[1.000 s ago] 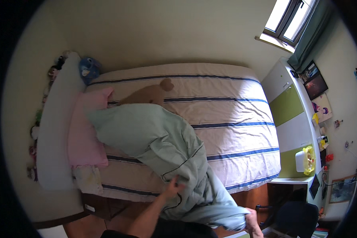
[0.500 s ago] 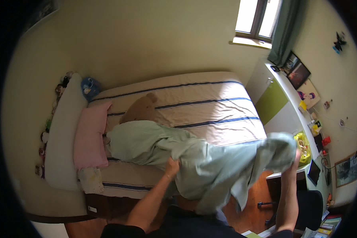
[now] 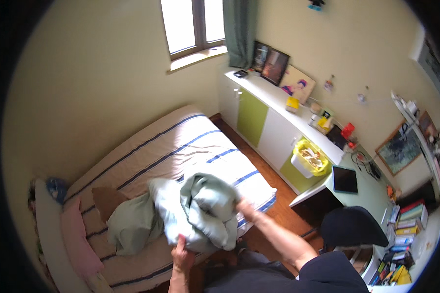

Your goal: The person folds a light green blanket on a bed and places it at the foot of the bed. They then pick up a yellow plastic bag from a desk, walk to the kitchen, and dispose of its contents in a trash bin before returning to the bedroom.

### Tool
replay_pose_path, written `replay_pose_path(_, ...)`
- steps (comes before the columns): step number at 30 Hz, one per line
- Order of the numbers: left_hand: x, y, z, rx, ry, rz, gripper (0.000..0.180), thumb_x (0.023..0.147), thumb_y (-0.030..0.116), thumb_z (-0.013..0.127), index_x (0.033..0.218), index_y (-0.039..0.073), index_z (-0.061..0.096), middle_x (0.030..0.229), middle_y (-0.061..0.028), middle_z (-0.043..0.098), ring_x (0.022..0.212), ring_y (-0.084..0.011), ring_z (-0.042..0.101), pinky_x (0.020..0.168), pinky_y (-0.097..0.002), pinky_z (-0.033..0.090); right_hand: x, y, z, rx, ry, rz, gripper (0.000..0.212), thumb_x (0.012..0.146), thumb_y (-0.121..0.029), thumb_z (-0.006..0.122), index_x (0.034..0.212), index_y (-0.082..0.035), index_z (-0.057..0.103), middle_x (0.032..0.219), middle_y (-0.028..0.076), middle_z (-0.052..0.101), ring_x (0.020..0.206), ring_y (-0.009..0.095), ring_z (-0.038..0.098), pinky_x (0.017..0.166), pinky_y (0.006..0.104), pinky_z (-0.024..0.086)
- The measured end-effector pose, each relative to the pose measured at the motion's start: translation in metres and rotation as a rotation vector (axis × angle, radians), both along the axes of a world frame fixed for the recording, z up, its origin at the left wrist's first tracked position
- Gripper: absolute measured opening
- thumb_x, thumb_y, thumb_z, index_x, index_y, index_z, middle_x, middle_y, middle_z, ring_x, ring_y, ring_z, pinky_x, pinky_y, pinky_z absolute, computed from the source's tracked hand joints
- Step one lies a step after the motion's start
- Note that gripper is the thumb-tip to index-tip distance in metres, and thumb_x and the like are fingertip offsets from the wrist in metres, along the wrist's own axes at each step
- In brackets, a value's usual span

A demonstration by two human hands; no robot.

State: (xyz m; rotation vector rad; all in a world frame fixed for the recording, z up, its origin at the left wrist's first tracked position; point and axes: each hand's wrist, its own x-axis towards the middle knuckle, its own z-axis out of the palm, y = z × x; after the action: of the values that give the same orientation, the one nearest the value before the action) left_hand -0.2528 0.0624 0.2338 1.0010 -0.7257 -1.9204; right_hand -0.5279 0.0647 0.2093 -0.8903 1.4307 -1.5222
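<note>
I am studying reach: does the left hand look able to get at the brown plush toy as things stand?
Probably not directly: the left hand grips the pale green comforter, whose folds lie between it and the brown plush toy and seem to cover part of the toy.

1. No text, label, number or sign can be read.
2. The books [image 3: 409,225] at the lower right show coloured spines; any lettering on them is too small to make out.
3. On the yellow box [image 3: 292,104] and the small packages [image 3: 324,122] atop the white-and-green cabinet [image 3: 252,118], any print is likewise too small to read.
</note>
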Motion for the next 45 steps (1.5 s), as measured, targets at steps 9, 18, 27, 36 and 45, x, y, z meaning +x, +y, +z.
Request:
replay_pose_path(9,0.044,0.012,0.009,-0.319,-0.078,-0.213,0.066,0.095,0.050,0.050,0.140,0.002,0.040,0.136,-0.0147,0.049,0.120,-0.0295,0.050,0.100,-0.0436,0.040,0.063,0.052,-0.126,0.659,0.073,-0.073,0.076,0.084,-0.053,0.065,0.133,0.000,0.045,0.135,0.021,0.046,0.123,0.029,0.046,0.101,0.0374,0.038)
replay_pose_path(18,-0.041,-0.034,0.133,-0.496,-0.219,-0.357,0.086,0.087,0.066,0.042,0.145,0.004,0.030,0.145,-0.0125,0.038,0.130,-0.0284,0.039,0.109,-0.0431,0.030,0.111,0.066,-0.106,-0.002,-0.079,0.389,0.099,0.078,-0.057,0.070,0.146,-0.001,0.026,0.145,0.013,0.038,0.131,0.024,0.038,0.109,0.0356,0.031)
replay_pose_path(27,-0.025,-0.140,0.260,-0.968,-0.474,0.342,0.071,0.092,0.046,0.050,0.146,0.005,0.029,0.142,-0.0137,0.040,0.128,-0.0266,0.040,0.107,-0.0397,0.032,0.098,0.018,-0.117,0.264,-0.244,0.599,0.075,0.088,-0.051,0.062,0.141,-0.003,0.038,0.140,0.013,0.045,0.128,0.026,0.044,0.108,0.0385,0.034)
replay_pose_path(36,-0.065,-0.156,0.211,-0.807,-0.580,0.334,0.064,0.090,0.023,0.063,0.143,0.006,0.031,0.139,-0.0130,0.042,0.123,-0.0253,0.043,0.103,-0.0372,0.037,0.059,0.013,0.008,-0.051,-0.518,0.965,0.057,0.089,-0.031,0.065,0.135,-0.004,0.047,0.128,0.010,0.056,0.117,0.020,0.052,0.101,0.0347,0.041)
replay_pose_path(45,-0.013,-0.169,0.054,-0.264,-0.481,-0.225,0.056,0.089,0.026,0.065,0.128,-0.005,0.042,0.109,-0.0181,0.065,0.102,-0.0302,0.064,0.086,-0.0411,0.051,0.026,0.000,0.035,-0.002,-0.902,0.411,0.038,0.101,-0.024,0.045,0.132,-0.002,0.047,0.124,0.011,0.056,0.110,0.020,0.055,0.096,0.0334,0.047)
